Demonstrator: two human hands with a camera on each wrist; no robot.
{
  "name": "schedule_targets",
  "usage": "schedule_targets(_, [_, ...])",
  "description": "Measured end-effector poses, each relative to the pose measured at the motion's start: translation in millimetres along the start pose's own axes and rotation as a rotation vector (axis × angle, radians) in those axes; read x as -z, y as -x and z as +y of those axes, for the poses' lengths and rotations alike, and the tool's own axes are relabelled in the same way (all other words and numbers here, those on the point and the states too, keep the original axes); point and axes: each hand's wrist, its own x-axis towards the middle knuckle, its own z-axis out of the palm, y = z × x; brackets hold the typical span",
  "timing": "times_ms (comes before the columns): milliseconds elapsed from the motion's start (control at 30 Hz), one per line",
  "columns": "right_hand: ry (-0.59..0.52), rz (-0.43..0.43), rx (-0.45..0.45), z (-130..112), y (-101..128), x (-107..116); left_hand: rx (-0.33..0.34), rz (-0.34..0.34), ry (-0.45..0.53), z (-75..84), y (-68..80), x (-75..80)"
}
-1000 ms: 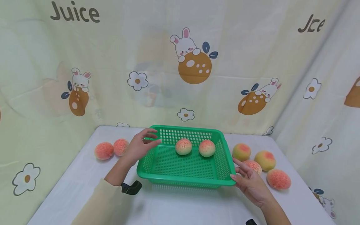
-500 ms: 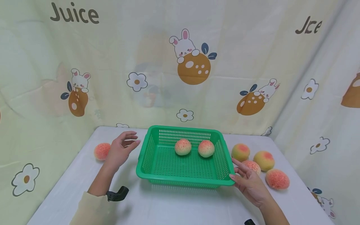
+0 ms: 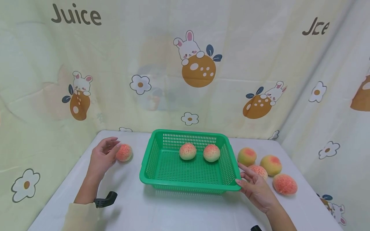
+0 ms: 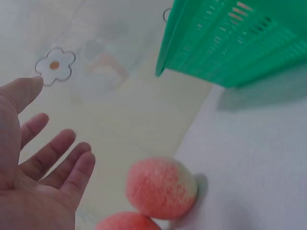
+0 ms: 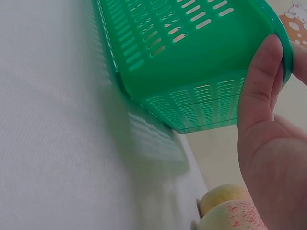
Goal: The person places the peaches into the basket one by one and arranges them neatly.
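My left hand (image 3: 101, 157) hovers over the left of the table with relaxed, spread fingers and nothing in it. Just right of its fingertips in the head view lies a pink peach (image 3: 124, 152); a second pink peach (image 4: 127, 223) shows at the bottom of the left wrist view, hidden behind the hand in the head view. A green plastic basket (image 3: 188, 185) stands mid-table with two pale, pink-topped peaches inside, one left (image 3: 188, 151) and one right (image 3: 212, 153). My right hand (image 3: 257, 189) pinches the basket's rim near its front right corner, thumb on the near side.
Right of the basket, behind the right hand, lie two yellowish peaches, one farther back (image 3: 247, 156) and one beside it (image 3: 271, 165), plus a speckled peach (image 3: 260, 171) and a pink one (image 3: 285, 184). A printed curtain (image 3: 162, 106) hangs behind the white table (image 3: 173, 211).
My left hand has moved left, away from the basket's left rim, to over the two pink peaches; the nearer one is uncovered again. The right hand and basket have stayed put.
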Motion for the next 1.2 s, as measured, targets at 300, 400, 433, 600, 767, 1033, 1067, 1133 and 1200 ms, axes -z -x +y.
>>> schedule_targets(300, [0.016, 0.034, -0.037, 1.7, -1.2, 0.7, 0.065, 0.165, 0.033, -30.7, -12.2, 24.4])
schedule_targets(400, [0.02, 0.04, -0.044, 1.8, -1.1, 0.5, 0.058, 0.193, 0.06, -42.1, -17.2, 31.0])
schedule_targets(433, [0.019, 0.036, -0.041, 1.7, -1.0, 0.7, 0.061, 0.2, 0.075, -45.5, -18.6, 32.8])
schedule_targets(600, [0.016, 0.034, -0.03, 1.6, -0.7, 0.9, 0.062, 0.232, 0.188, -60.0, -24.5, 37.0])
schedule_targets(767, [0.019, 0.033, -0.039, 2.2, -0.8, 0.7, 0.09, 0.217, 0.178, -72.4, -28.1, 37.1])
schedule_targets(1033, [0.026, 0.039, -0.04, 1.5, -1.7, 0.6, 0.122, 0.061, 0.074, -86.6, -34.1, 37.9])
schedule_targets(1067, [0.025, 0.039, -0.039, 1.5, -1.8, 0.7, 0.128, 0.037, 0.064, -87.9, -34.6, 38.2])
schedule_targets(1133, [0.025, 0.042, -0.043, 1.5, -2.0, 0.5, 0.146, -0.003, 0.052, -90.2, -35.6, 38.5])
schedule_targets(1200, [0.022, 0.032, -0.036, 1.2, -1.5, 0.6, 0.169, -0.029, 0.049, -91.6, -36.9, 38.6])
